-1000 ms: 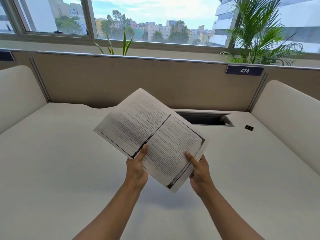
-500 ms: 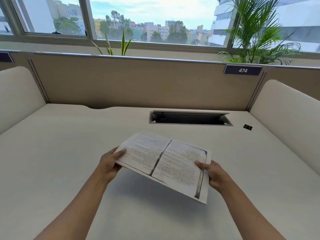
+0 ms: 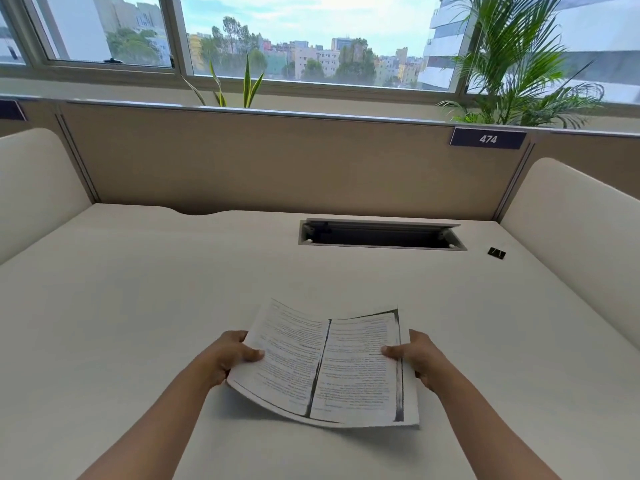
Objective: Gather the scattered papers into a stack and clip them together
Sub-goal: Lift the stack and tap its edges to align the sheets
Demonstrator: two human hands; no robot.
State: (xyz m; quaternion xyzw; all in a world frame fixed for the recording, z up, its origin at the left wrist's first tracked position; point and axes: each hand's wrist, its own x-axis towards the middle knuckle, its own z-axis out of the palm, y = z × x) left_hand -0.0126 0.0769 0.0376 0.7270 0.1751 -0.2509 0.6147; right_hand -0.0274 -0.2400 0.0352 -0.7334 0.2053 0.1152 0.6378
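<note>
Two hands hold the papers [image 3: 325, 365] over the desk [image 3: 138, 306], nearer than the cable slot [image 3: 381, 235]: left hand [image 3: 228, 355] and right hand [image 3: 420, 358] each pinch a side edge. Sheets look light, floppy; support both sides.

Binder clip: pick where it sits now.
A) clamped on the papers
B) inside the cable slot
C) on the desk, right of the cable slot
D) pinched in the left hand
C: the binder clip lies on the desk just right of the cable slot, apart from the papers that the left hand and right hand hold.
</note>
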